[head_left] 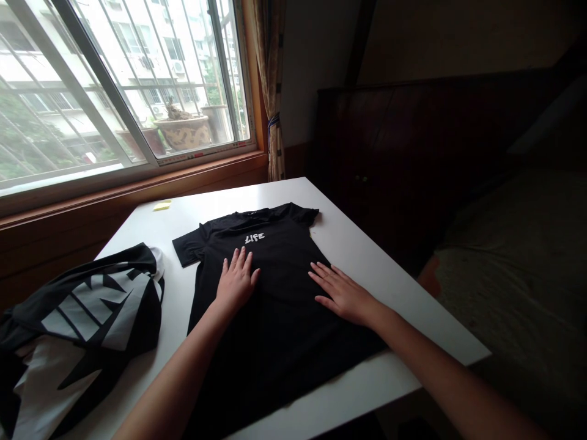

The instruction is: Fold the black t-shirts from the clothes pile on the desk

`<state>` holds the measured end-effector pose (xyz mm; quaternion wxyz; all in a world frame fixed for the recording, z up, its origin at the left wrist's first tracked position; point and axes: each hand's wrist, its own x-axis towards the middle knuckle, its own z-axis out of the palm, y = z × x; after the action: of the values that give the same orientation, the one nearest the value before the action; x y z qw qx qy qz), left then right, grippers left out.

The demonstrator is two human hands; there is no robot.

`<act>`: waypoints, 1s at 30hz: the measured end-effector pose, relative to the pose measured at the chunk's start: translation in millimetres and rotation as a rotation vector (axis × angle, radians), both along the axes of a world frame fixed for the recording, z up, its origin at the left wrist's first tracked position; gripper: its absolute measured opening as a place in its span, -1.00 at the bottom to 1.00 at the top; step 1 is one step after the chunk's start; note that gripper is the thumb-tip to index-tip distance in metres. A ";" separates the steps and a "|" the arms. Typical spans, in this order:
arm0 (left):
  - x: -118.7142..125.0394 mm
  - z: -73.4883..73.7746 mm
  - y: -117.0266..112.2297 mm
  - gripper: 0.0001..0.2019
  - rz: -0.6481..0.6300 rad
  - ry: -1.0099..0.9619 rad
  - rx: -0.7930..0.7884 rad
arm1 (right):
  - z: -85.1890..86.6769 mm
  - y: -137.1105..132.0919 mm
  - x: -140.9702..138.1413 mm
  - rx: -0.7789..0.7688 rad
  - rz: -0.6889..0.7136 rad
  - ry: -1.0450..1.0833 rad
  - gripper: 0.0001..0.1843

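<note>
A black T-shirt (275,318) with white lettering on its chest lies spread out on a white table (403,305), its collar and sleeves toward the far end. Flat on the shirt, just below the lettering, rests my left hand (237,278) with its fingers spread. My right hand (343,294) lies on the shirt's right side, fingers stretched out and pointing up and left. Neither hand grips the cloth. The near end of the shirt reaches the table's front edge, partly behind my left forearm.
Left on the table is a heaped black, grey and white garment (105,311). A small yellow item (162,205) lies at the far left edge. Beyond the table are a barred window (151,79), a curtain (274,91) and a dark wooden cabinet (367,140).
</note>
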<state>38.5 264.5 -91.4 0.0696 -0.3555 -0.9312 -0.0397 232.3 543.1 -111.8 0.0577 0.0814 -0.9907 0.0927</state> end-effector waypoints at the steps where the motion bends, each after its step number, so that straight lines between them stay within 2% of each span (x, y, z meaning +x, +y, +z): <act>1: -4.2 -3.8 2.1 -0.40 0.031 0.004 -0.001 | -0.2 0.0 1.0 0.001 -0.008 -0.003 -0.28; 5: -5.0 -15.0 -6.9 -0.39 0.066 -0.008 -0.001 | -1.2 -0.8 5.2 0.022 -0.036 -0.017 -0.25; 12: 20.1 -20.0 -40.2 -0.37 0.116 0.006 -0.040 | -0.5 -9.7 22.3 0.018 -0.050 0.018 -0.25; 21: 57.2 -20.3 -79.5 -0.41 0.075 0.051 -0.061 | -3.1 -31.7 67.0 0.066 -0.075 0.042 -0.23; 30: 93.4 -34.0 -122.9 -0.42 0.017 0.122 -0.044 | -9.9 -55.3 113.8 0.060 -0.136 0.029 -0.15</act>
<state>131.8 141.6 -125.4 0.1185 -0.3510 -0.9288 0.0030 346.2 487.8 -121.7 0.0756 0.0170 -0.9953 0.0576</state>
